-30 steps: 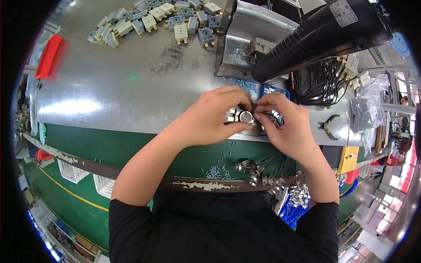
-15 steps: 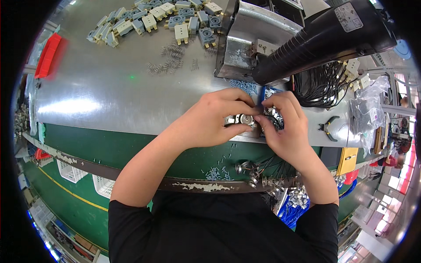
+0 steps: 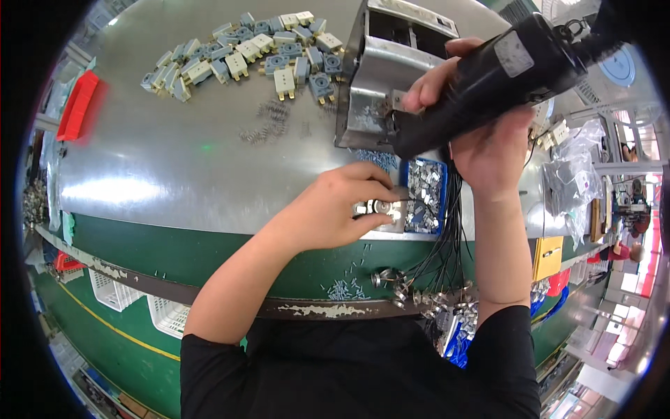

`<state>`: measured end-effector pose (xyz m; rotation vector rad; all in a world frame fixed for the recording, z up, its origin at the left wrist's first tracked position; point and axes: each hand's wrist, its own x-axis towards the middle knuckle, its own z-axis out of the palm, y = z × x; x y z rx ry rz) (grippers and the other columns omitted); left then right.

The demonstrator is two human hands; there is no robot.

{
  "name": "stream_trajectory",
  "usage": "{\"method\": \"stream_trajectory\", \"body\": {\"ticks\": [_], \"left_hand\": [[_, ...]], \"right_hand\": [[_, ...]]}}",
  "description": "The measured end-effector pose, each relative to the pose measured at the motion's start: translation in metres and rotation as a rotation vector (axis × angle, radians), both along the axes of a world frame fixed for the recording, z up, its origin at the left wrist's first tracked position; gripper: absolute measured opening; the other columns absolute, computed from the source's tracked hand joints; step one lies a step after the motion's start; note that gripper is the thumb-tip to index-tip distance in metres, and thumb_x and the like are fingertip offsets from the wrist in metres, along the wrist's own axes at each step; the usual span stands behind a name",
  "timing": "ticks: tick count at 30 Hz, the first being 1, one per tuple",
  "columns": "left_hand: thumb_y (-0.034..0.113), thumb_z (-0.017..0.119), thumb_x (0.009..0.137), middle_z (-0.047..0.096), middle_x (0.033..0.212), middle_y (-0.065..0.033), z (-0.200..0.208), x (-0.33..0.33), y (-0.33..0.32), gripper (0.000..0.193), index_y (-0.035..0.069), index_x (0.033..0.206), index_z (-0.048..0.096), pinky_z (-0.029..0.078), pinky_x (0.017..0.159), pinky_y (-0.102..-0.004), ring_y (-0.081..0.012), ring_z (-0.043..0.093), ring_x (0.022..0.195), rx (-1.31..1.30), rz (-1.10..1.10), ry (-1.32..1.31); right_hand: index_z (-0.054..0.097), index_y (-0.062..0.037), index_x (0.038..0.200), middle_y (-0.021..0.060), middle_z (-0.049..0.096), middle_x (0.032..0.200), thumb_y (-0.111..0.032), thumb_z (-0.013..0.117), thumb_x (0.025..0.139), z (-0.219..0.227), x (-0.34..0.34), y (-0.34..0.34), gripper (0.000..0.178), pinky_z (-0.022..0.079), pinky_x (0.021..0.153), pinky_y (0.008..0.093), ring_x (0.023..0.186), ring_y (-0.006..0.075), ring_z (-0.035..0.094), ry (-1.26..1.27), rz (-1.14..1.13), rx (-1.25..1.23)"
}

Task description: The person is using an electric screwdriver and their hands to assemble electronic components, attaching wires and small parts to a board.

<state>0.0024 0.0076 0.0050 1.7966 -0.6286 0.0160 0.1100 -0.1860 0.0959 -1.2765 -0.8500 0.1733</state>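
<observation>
My left hand (image 3: 335,206) is closed on a small round metal part (image 3: 381,207), pinched between thumb and fingers at the bench's front edge. A thin dark wire runs from it toward the right. My right hand (image 3: 497,150) is wrapped round a thick black electric screwdriver (image 3: 481,87), which leans with its lower end to the left, in front of a metal stand (image 3: 359,105). Directly right of the left hand lies a blue tray (image 3: 444,199) of small metal pieces. Small bluish screws (image 3: 377,159) are heaped just beyond the left fingers.
Grey and cream plug-like blocks (image 3: 248,50) cover the back left, with loose springs (image 3: 269,122) before them. Black wires (image 3: 453,223) hang over the front edge to round metal parts (image 3: 401,286). More screws (image 3: 343,290) lie on the green strip. Plastic bags (image 3: 576,178) lie at right.
My right hand has left the metal part and moved up to the screwdriver, taking hold of it. The left hand still holds the part. The blue tray now shows more fully.
</observation>
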Motion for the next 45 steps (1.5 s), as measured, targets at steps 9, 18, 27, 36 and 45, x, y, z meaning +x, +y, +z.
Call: {"method": "stream_trajectory", "body": {"ticks": [9, 18, 27, 36, 45], "left_hand": [[0.006, 0.085, 0.078, 0.072, 0.113, -0.0141, -0.006, -0.001, 0.002, 0.03, 0.004, 0.108, 0.077, 0.059, 0.087, -0.0404, -0.0326, 0.072, 0.1, -0.025, -0.01, 0.001], [0.006, 0.085, 0.078, 0.072, 0.113, -0.0131, -0.006, 0.001, 0.001, 0.03, 0.005, 0.108, 0.078, 0.059, 0.087, -0.0405, -0.0325, 0.073, 0.099, -0.021, -0.004, -0.008], [0.008, 0.085, 0.079, 0.073, 0.112, -0.0121, -0.005, 0.002, 0.003, 0.03, 0.006, 0.107, 0.078, 0.059, 0.087, -0.0403, -0.0319, 0.073, 0.1, -0.006, -0.005, 0.01], [0.008, 0.085, 0.079, 0.072, 0.113, -0.0132, -0.004, 0.0, -0.001, 0.03, 0.005, 0.108, 0.078, 0.059, 0.088, -0.0404, -0.0323, 0.072, 0.1, -0.004, -0.015, 0.02], [0.004, 0.084, 0.078, 0.073, 0.11, -0.0135, -0.007, 0.0, 0.0, 0.03, 0.002, 0.107, 0.078, 0.059, 0.086, -0.039, -0.0306, 0.072, 0.098, -0.041, 0.006, 0.024]], "right_hand": [[0.044, -0.0031, 0.146, 0.0098, 0.057, 0.093, -0.089, 0.034, 0.094, 0.034, 0.005, 0.019, 0.101, 0.046, 0.073, 0.0393, 0.076, 0.0207, 0.056, 0.036, -0.296, 0.078], [0.046, -0.0036, 0.145, 0.0098, 0.057, 0.09, -0.089, 0.029, 0.094, 0.029, 0.012, 0.024, 0.101, 0.047, 0.072, 0.0408, 0.073, 0.0215, 0.056, 0.001, -0.4, 0.127], [0.048, -0.0033, 0.136, 0.0099, 0.057, 0.087, -0.09, 0.029, 0.094, 0.027, 0.016, 0.028, 0.098, 0.047, 0.07, 0.0401, 0.071, 0.0214, 0.055, 0.036, -0.426, 0.116], [0.047, -0.0014, 0.138, 0.0101, 0.059, 0.084, -0.09, 0.034, 0.093, 0.025, 0.014, 0.02, 0.1, 0.047, 0.067, 0.0374, 0.068, 0.021, 0.056, 0.074, -0.272, 0.144], [0.027, 0.0, 0.158, 0.0076, 0.054, 0.093, -0.087, 0.047, 0.091, 0.027, -0.059, -0.006, 0.112, 0.047, 0.066, 0.0363, 0.07, 0.0176, 0.056, 0.137, 0.019, 0.13]]}}
